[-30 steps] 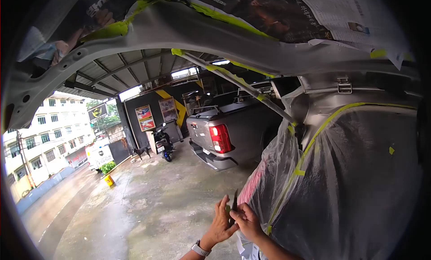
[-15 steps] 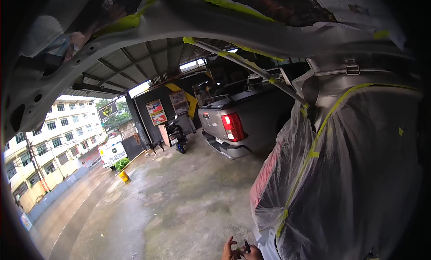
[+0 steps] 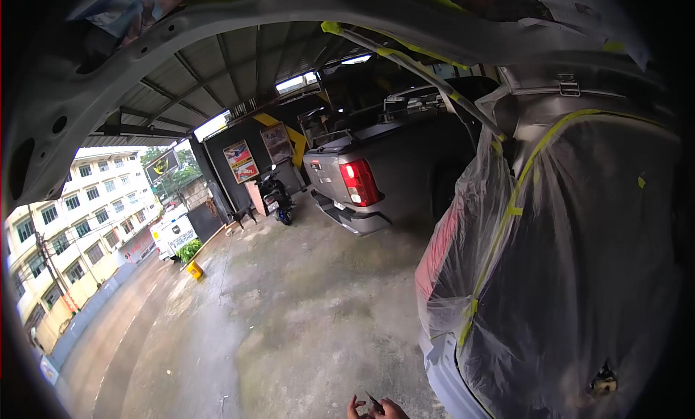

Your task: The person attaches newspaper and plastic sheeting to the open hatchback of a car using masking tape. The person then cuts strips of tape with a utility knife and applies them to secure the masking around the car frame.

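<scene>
Low in the head view, my right hand [image 3: 392, 410] is closed on a small dark slim object [image 3: 374, 403]; its exact kind is too small to make out. Just to its left, my left hand [image 3: 355, 407] has its fingers raised and spread, close to that object's end. Whether the left fingers touch it I cannot tell. To the right of both hands hangs clear plastic sheeting [image 3: 572, 274], held along its edge by yellow-green masking tape [image 3: 515, 211]. A pale car body edge [image 3: 441, 365] shows beneath the sheeting.
A raised grey panel [image 3: 289, 8] arches overhead, with a taped strut [image 3: 427, 75] running down to the right. Ahead stand a grey pickup truck [image 3: 340, 169] and a motorcycle [image 3: 275, 200]. A yellow plant pot [image 3: 194, 270] stands on the concrete floor [image 3: 282, 310] at left.
The view has shifted, so the pickup and motorcycle sit higher and further left. My hands appear lower and slightly left, still close together, with the dark object still in the right.
</scene>
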Demonstrator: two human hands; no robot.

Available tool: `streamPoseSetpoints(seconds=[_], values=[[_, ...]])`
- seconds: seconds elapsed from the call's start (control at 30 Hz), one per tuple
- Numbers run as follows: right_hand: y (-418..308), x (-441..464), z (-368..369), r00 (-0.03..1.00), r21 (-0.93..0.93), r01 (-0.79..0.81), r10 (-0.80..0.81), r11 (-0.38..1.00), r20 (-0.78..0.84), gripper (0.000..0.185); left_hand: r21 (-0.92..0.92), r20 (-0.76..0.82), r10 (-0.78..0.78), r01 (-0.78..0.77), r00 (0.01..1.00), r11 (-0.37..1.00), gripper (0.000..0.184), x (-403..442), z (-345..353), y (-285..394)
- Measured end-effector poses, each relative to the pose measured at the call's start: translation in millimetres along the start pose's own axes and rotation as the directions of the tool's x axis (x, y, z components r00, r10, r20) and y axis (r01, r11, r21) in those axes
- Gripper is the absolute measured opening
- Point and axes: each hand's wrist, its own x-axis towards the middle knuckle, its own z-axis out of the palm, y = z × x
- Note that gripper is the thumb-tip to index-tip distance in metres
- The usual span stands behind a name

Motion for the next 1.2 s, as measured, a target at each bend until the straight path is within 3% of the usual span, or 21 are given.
streamPoseSetpoints(seconds=[0.03,0.13,0.17,0.2,0.27,0.33,0.37,0.4,0.43,0.47,0.53,0.63,0.67,0.7,0.73,0.8,0.87,0.9,0.93,1.03,1.2], values=[[7,17,-10,0.947,-0.46,0.321,-0.283,0.828,0.152,0.022,0.013,-0.017,0.003,-0.003,1.0,1.0,0.046,-5,-3,4],[4,39,-22,0.935,-0.497,0.333,-0.215,0.801,0.281,0.018,0.118,-0.053,0.038,-0.031,0.998,0.993,0.042,-14,-8,23],[-8,35,-17,0.881,-0.666,0.471,-0.277,0.578,0.383,0.014,0.191,-0.052,0.068,-0.057,0.996,0.98,0.041,-15,-10,35],[-18,34,-19,0.881,-0.667,0.47,-0.271,0.578,0.387,0.014,0.295,-0.035,0.116,-0.1,0.993,0.95,0.039,-14,-11,46],[-37,37,-19,0.767,-0.82,0.559,-0.452,0.122,0.456,0.012,0.656,0.14,0.354,-0.354,0.925,0.667,0.057,16,-35,64],[-70,26,-7,0.825,-0.849,0.484,-0.434,0.212,0.362,0.014,0.821,0.314,0.792,-0.569,0.523,0.05,0.054,61,-28,121],[-93,46,-21,0.81,-0.868,0.49,-0.409,0.079,0.42,0.019,0.76,0.258,0.714,-0.593,0.651,0.267,0.055,52,-4,182],[-110,60,-29,0.793,-0.866,0.498,-0.376,-0.054,0.48,0.027,0.754,0.206,0.782,-0.605,0.588,0.256,0.034,48,25,239],[-121,65,-26,0.789,-0.852,0.522,-0.397,0.032,0.468,0.029,0.754,0.368,0.849,-0.656,0.379,-0.034,0.037,50,43,295],[-136,66,-17,0.788,-0.833,0.541,-0.416,0.116,0.454,0.031,0.688,0.509,0.849,-0.659,0.139,-0.304,0.037,42,74,357],[-170,47,24,0.69,-0.704,0.69,-0.445,0.167,0.571,0.025,0.608,0.648,0.756,-0.533,-0.094,-0.588,0.029,14,138,454],[-221,19,96,0.463,-0.546,0.836,-0.472,-0.048,0.751,0.015,0.511,0.702,0.565,-0.246,-0.434,-0.824,0.031,-1,222,562],[-241,9,121,0.412,-0.462,0.887,-0.475,0.013,0.778,0.013,0.43,0.706,0.416,-0.12,-0.573,-0.895,0.028,3,250,597],[-259,-8,151,0.313,-0.389,0.92,-0.515,-0.044,0.798,0.011,0.419,0.719,0.335,-0.004,-0.609,-0.908,0.028,4,272,625],[-277,-34,183,0.294,-0.264,0.955,-0.514,0.133,0.806,0.009,0.407,0.731,0.249,0.113,-0.635,-0.907,0.028,5,290,647],[-318,-69,235,0.12,-0.128,0.992,-0.539,0.023,0.833,0.008,0.529,0.719,0.329,0.176,-0.613,-0.83,0.034,11,316,669],[-358,-103,287,-0.233,0.028,0.937,-0.562,-0.348,0.794,0.01,0.62,0.677,0.4,0.184,-0.618,-0.763,0.033,10,336,667],[-375,-115,307,-0.204,0.03,0.953,-0.567,-0.3,0.798,0.011,0.703,0.619,0.47,0.178,-0.63,-0.688,0.033,8,344,668],[-388,-130,326,-0.299,0.105,0.928,-0.545,-0.359,0.783,0.01,0.703,0.622,0.465,0.19,-0.63,-0.685,0.033,11,347,672],[-405,-162,355,-0.278,0.148,0.951,-0.539,-0.272,0.795,0.009,0.757,0.589,0.403,0.302,-0.701,-0.58,0.043,27,352,687],[-411,-167,341,-0.296,0.171,0.94,-0.456,-0.296,0.84,0.011,0.834,0.495,0.556,0.186,-0.668,-0.52,0.034,30,360,705]])
